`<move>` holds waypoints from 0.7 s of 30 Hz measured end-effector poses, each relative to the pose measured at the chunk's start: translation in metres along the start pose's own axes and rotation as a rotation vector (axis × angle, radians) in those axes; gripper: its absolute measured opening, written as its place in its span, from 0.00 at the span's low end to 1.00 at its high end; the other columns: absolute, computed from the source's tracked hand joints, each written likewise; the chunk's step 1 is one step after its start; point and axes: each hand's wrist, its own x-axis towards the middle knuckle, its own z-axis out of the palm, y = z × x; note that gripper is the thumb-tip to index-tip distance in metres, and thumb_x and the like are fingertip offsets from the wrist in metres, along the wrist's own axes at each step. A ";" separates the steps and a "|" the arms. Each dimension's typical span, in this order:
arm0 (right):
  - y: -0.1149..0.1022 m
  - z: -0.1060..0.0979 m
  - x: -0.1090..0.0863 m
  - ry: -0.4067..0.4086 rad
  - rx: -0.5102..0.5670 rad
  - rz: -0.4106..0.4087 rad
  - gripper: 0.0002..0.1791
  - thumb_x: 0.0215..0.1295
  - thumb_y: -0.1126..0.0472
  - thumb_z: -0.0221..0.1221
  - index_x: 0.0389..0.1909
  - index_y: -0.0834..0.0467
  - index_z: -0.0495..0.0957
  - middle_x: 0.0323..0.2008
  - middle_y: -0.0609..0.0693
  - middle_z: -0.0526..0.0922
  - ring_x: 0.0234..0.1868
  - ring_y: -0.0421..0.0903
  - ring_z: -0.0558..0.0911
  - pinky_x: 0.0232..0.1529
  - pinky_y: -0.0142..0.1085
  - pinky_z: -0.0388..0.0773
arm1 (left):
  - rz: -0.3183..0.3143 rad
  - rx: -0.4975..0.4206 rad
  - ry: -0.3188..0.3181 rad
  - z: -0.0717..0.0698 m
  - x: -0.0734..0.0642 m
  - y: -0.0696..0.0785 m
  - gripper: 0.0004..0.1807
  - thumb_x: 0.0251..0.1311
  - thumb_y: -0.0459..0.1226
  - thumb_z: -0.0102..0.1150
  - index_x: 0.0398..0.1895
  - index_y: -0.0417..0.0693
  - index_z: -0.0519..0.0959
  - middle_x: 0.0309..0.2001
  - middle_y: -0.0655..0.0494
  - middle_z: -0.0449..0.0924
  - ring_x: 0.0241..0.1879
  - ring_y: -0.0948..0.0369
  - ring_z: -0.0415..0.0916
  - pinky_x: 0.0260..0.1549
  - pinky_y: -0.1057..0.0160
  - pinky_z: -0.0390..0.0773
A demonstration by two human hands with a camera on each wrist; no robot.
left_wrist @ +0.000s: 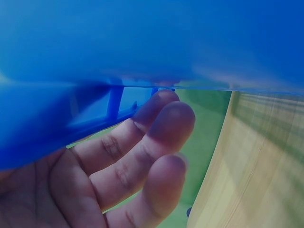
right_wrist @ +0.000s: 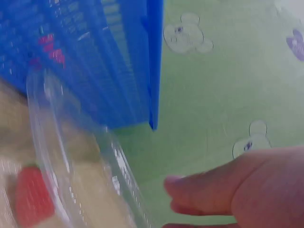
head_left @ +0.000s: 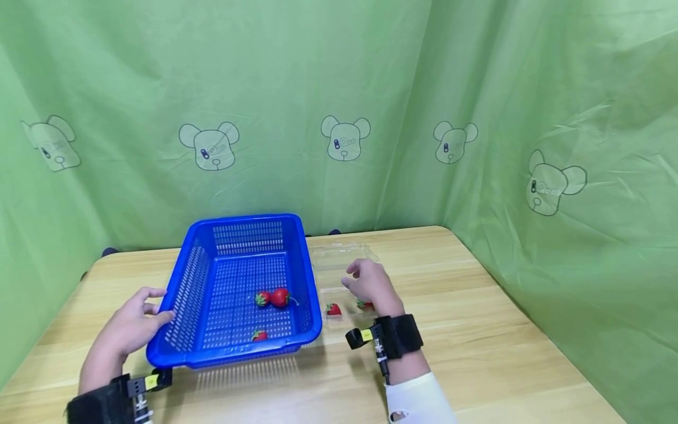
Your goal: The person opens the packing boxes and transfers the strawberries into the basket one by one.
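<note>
My left hand [head_left: 132, 321] grips the left rim of a blue plastic basket [head_left: 309, 282], thumb over the edge, other fingers curled beneath it. Several strawberries lie in the basket, including a round red one [head_left: 281, 297] and one near the front wall [head_left: 259, 335]. My right hand [head_left: 371, 285] hovers over a clear plastic box [head_left: 323, 256], fingers loosely bent with nothing visible between them. Inside that box are a strawberry [head_left: 333, 309] and another [head_left: 364, 305] partly hidden by the right wrist. The right wrist view shows a blurred strawberry [right_wrist: 34, 197] behind the clear wall.
A wooden table [head_left: 477, 341] carries the box, which stands just right of the basket. The basket's near side is raised, with its shadow on the wood below. Green curtains [head_left: 275, 70] with bear-head prints enclose the back and both sides.
</note>
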 end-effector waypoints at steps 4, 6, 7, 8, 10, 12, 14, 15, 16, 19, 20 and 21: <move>0.010 -0.003 0.003 -0.057 -0.035 0.072 0.15 0.62 0.58 0.65 0.46 0.63 0.80 0.43 0.58 0.82 0.40 0.51 0.80 0.38 0.43 0.78 | -0.005 0.003 0.002 0.000 0.000 0.001 0.32 0.69 0.36 0.51 0.68 0.28 0.52 0.50 0.27 0.71 0.36 0.53 0.80 0.36 0.52 0.81; 0.014 -0.003 0.004 -0.067 -0.045 0.101 0.16 0.61 0.58 0.65 0.46 0.63 0.80 0.43 0.57 0.81 0.37 0.50 0.79 0.36 0.42 0.77 | -0.007 0.003 0.004 0.000 -0.001 0.002 0.32 0.69 0.36 0.51 0.68 0.28 0.52 0.50 0.27 0.70 0.37 0.53 0.80 0.36 0.52 0.81; 0.016 -0.003 0.004 -0.066 -0.047 0.110 0.16 0.61 0.59 0.65 0.46 0.63 0.80 0.44 0.57 0.81 0.36 0.50 0.79 0.35 0.42 0.77 | -0.007 0.002 0.004 0.000 -0.001 0.001 0.32 0.69 0.36 0.51 0.68 0.28 0.52 0.50 0.27 0.70 0.37 0.52 0.80 0.36 0.52 0.81; 0.017 -0.002 0.004 -0.064 -0.044 0.119 0.16 0.61 0.59 0.65 0.46 0.63 0.80 0.44 0.57 0.81 0.35 0.50 0.79 0.34 0.41 0.77 | -0.008 0.001 0.004 0.001 -0.002 0.001 0.32 0.69 0.36 0.51 0.68 0.28 0.52 0.51 0.27 0.70 0.37 0.52 0.79 0.37 0.51 0.81; 0.020 0.002 0.003 -0.063 -0.030 0.137 0.16 0.61 0.59 0.65 0.46 0.63 0.79 0.43 0.58 0.80 0.32 0.50 0.79 0.32 0.41 0.76 | -0.016 0.000 0.001 0.001 -0.004 -0.001 0.32 0.70 0.36 0.51 0.68 0.28 0.52 0.51 0.26 0.70 0.37 0.52 0.80 0.37 0.51 0.81; 0.022 0.006 0.002 -0.069 -0.021 0.152 0.16 0.61 0.58 0.66 0.46 0.63 0.79 0.42 0.58 0.80 0.31 0.50 0.78 0.31 0.40 0.76 | -0.027 -0.006 -0.004 0.002 -0.006 -0.003 0.32 0.70 0.35 0.51 0.68 0.28 0.51 0.50 0.26 0.70 0.37 0.52 0.80 0.36 0.50 0.82; 0.024 0.009 0.002 -0.079 -0.023 0.164 0.16 0.61 0.57 0.66 0.45 0.63 0.79 0.41 0.58 0.79 0.30 0.50 0.78 0.30 0.40 0.75 | -0.041 -0.008 -0.012 0.002 -0.008 -0.005 0.32 0.69 0.35 0.51 0.68 0.28 0.51 0.50 0.27 0.71 0.37 0.52 0.80 0.36 0.51 0.82; 0.023 0.010 0.001 -0.078 -0.025 0.168 0.17 0.61 0.57 0.66 0.45 0.63 0.79 0.41 0.58 0.79 0.30 0.50 0.78 0.30 0.40 0.75 | -0.043 -0.007 -0.014 0.002 -0.008 -0.005 0.32 0.69 0.35 0.51 0.68 0.28 0.51 0.50 0.27 0.71 0.37 0.52 0.80 0.36 0.51 0.82; 0.023 0.010 0.002 -0.071 -0.024 0.171 0.17 0.61 0.56 0.66 0.46 0.63 0.78 0.41 0.58 0.80 0.30 0.50 0.78 0.30 0.40 0.75 | -0.039 -0.008 -0.012 0.002 -0.007 -0.005 0.32 0.69 0.36 0.51 0.68 0.28 0.51 0.50 0.27 0.71 0.37 0.52 0.80 0.36 0.51 0.82; 0.022 0.008 0.003 -0.041 -0.029 0.175 0.18 0.61 0.56 0.65 0.47 0.64 0.78 0.42 0.59 0.80 0.33 0.52 0.78 0.33 0.42 0.75 | -0.018 -0.001 -0.003 0.001 -0.005 -0.002 0.33 0.70 0.37 0.51 0.69 0.28 0.51 0.50 0.27 0.71 0.38 0.52 0.80 0.37 0.51 0.81; 0.022 0.008 0.004 -0.039 -0.024 0.182 0.19 0.62 0.56 0.65 0.48 0.64 0.78 0.43 0.60 0.80 0.34 0.52 0.78 0.34 0.43 0.76 | -0.012 0.000 -0.002 0.001 -0.004 -0.001 0.33 0.70 0.37 0.51 0.69 0.29 0.51 0.51 0.27 0.70 0.38 0.52 0.79 0.38 0.51 0.81; 0.022 0.008 0.005 -0.036 -0.023 0.185 0.19 0.62 0.56 0.65 0.48 0.65 0.77 0.44 0.60 0.79 0.35 0.52 0.78 0.35 0.43 0.76 | -0.007 -0.001 -0.001 0.000 -0.004 0.000 0.32 0.70 0.37 0.51 0.69 0.29 0.51 0.51 0.27 0.70 0.38 0.51 0.79 0.38 0.50 0.81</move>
